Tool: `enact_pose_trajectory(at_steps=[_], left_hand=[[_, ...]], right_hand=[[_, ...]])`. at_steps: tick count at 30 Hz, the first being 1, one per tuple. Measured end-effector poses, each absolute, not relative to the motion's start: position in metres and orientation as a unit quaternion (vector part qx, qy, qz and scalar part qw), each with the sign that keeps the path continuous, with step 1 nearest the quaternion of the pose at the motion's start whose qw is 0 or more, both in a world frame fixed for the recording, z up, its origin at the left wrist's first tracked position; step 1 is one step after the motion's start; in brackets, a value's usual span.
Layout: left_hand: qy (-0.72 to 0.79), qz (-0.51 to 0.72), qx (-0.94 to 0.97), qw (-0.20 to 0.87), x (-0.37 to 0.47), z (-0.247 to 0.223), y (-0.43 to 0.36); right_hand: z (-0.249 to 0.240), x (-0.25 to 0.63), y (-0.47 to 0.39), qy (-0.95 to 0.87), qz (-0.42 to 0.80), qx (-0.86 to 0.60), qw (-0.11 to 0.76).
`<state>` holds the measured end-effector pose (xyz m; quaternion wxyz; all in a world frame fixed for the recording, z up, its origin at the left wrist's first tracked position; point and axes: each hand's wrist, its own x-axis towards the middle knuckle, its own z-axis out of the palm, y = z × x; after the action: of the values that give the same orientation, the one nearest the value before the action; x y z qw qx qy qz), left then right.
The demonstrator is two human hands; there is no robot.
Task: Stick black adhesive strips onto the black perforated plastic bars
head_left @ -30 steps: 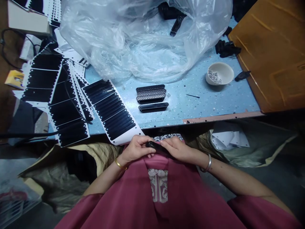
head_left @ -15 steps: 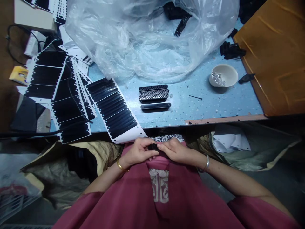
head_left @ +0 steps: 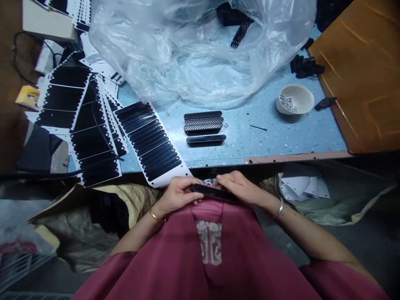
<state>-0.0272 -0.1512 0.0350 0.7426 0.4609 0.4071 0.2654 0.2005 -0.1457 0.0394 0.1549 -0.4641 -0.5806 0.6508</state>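
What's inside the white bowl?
Small silvery pieces, heaped toward the left side of the white bowl; the right side of its inside shows bare. The heap hides whatever lies beneath it, and the pieces are too small to identify.

My 2 arms come in from the low left and low right, and both bend in to meet at my lap. My left hand [head_left: 181, 193] has its thumb and fingers pinched shut on a thin part. My right hand [head_left: 236, 187] is just beside it, palm down, with its thumb and fingers bent toward the left one.
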Motion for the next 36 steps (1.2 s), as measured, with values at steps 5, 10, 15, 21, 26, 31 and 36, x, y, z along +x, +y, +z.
enact_pose_trajectory(at_steps=[5,10,15,21,26,31,36], left_hand=[[0.404,0.295,0.468,0.728,-0.031,0.038,-0.146],[0.403,0.283,0.497,0.714,-0.033,0.042,-0.148],[0.409,0.278,0.514,0.701,-0.034,0.042,-0.149],[0.415,0.274,0.491,0.715,-0.033,0.041,-0.147],[0.371,0.254,0.473,0.758,-0.038,0.040,-0.133],[0.332,0.232,0.431,0.806,-0.036,0.033,-0.109],[0.398,0.325,0.441,0.736,-0.021,0.035,-0.110]], right_hand=[[0.041,0.204,-0.148,-0.653,0.600,-0.423,0.188],[0.034,0.198,-0.155,-0.653,0.601,-0.414,0.202],[0.035,0.196,-0.156,-0.607,0.637,-0.423,0.215],[0.035,0.194,-0.157,-0.538,0.674,-0.448,0.234],[0.032,0.196,-0.152,-0.382,0.752,-0.480,0.242],[0.037,0.200,-0.147,-0.356,0.784,-0.450,0.238],[0.042,0.189,-0.157,-0.327,0.773,-0.445,0.313]])
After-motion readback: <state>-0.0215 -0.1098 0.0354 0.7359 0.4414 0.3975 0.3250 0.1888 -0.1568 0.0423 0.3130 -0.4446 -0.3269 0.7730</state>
